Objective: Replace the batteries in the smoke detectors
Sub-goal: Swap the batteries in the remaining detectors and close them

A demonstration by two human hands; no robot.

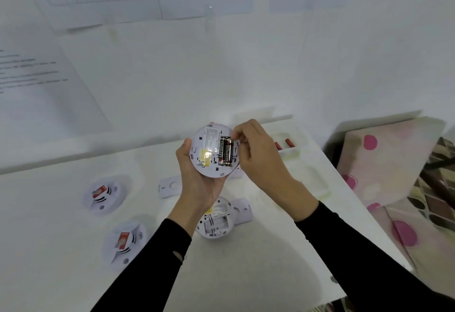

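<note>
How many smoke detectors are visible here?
4. The held detector is in the left hand; the open detector lies on the table beneath the wrists; the far-left detector and near-left detector lie face up. Hands may hide others.

White surface (pixel 246 274). Left side: tagged detector (pixel 102 194), face up w/ red tag; second tagged detector (pixel 124 239) nearer, same way up. Centre: open detector (pixel 215 223), back up, battery bay empty. Mounting plate (pixel 170 186) beyond it, another plate (pixel 242 209) just beside its right. Far right: white tray (pixel 320 183) w/ red batteries (pixel 289 142) in far compartment.
</note>
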